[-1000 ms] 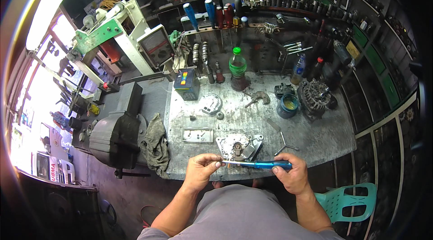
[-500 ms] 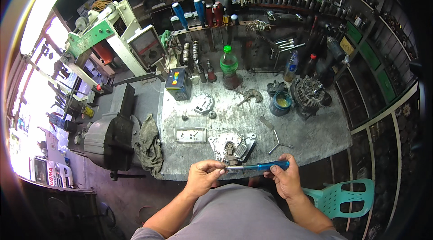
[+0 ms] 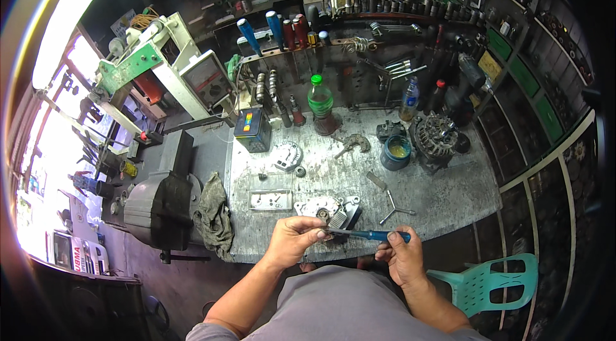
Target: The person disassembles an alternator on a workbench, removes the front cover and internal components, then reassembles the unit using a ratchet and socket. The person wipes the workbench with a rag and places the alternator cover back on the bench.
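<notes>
A blue-handled screwdriver [image 3: 369, 234] lies nearly level across the front of my body, just above the bench's near edge. My right hand [image 3: 403, 259] is closed round the end of its handle. At the other end, thumb and fingertips of my left hand [image 3: 296, 238] pinch the shaft's tip; whether a small part sits there too is hidden. Just beyond the screwdriver rests an opened alternator part [image 3: 333, 209], silvery with a finned piece, partly covered by my left fingers. A T-shaped wrench [image 3: 393, 207] lies to its right.
The metal bench [image 3: 443, 203] carries a clear tray of small parts [image 3: 269, 200], a round metal cover [image 3: 287, 155], a green-capped bottle [image 3: 321, 103], a blue tub [image 3: 395, 152] and another alternator [image 3: 436, 136]. A rag [image 3: 213, 213] hangs at left; a green chair [image 3: 494, 283] stands right.
The screwdriver has tilted slightly, its tip now a little higher and over the alternator part. My left hand has risen slightly, and the view has shifted a little.
</notes>
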The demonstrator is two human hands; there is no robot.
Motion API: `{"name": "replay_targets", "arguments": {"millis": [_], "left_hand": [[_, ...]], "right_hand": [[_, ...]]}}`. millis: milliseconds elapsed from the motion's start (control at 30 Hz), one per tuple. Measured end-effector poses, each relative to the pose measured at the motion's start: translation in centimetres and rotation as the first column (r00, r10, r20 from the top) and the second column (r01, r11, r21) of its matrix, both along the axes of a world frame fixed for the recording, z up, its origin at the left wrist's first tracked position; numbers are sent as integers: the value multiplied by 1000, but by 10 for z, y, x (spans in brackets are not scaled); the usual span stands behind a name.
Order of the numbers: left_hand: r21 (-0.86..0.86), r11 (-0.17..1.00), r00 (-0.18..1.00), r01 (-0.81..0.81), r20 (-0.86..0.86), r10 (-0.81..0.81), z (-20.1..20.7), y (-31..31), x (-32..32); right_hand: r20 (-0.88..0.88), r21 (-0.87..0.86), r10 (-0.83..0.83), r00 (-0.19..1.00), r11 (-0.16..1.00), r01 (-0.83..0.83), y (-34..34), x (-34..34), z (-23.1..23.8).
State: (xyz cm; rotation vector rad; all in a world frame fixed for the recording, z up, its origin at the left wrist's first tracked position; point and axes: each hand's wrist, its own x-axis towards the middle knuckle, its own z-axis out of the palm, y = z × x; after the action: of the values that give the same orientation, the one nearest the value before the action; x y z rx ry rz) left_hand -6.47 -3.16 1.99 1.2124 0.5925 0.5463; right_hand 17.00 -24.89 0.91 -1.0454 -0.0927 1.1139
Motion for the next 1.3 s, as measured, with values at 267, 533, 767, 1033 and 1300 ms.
{"name": "replay_targets", "arguments": {"millis": [267,533,767,1033,1300], "left_hand": [[-39,998,976,-43,212,51,8,-4,34],[782,623,844,-17,-323,428,9,-21,35],[761,648,712,10,-461,530,-36,-37,51],[773,621,737,-129,-344,582,-43,-39,53],[795,585,745,-160,-291,600,-43,-34,55]], "right_hand": [[-127,163,-53,990,984,73,14,11,3],[-2,201,-174,985,965,171,14,35,14],[171,156,-174,970,977,148,9,50,11],[348,70,-58,936,997,36,19,57,10],[598,-12,84,797,995,-96,33,79,19]]}}
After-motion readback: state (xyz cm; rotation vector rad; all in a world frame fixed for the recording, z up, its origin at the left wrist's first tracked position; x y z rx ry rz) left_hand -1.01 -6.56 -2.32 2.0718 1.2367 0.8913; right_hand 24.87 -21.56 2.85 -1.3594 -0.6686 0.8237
